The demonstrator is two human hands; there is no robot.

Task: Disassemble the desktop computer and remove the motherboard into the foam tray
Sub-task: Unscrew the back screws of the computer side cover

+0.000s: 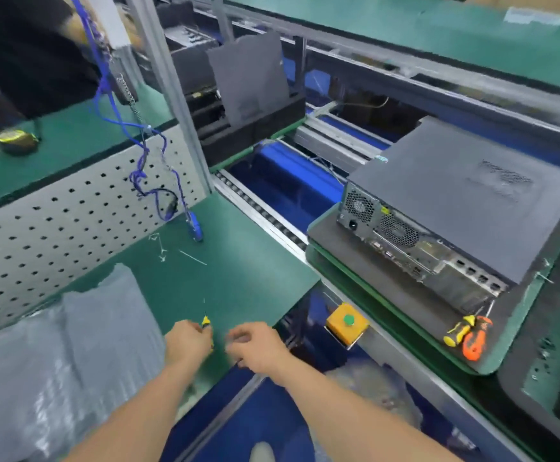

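left hand (186, 341) grips yellow screwdriver (206, 322) (small, tip away); right hand (258, 348) curled, whether holding anything unclear.

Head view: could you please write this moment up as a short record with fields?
left hand: grips a small yellow-handled screwdriver above the green mat
right hand: fingers curled, contents unclear
desktop computer: cover on, lying on a grey pad on the conveyor
spare tools: yellow-and-black screwdriver and orange screwdriver on that pad
foam tray: farther up the line, dark panel standing in it
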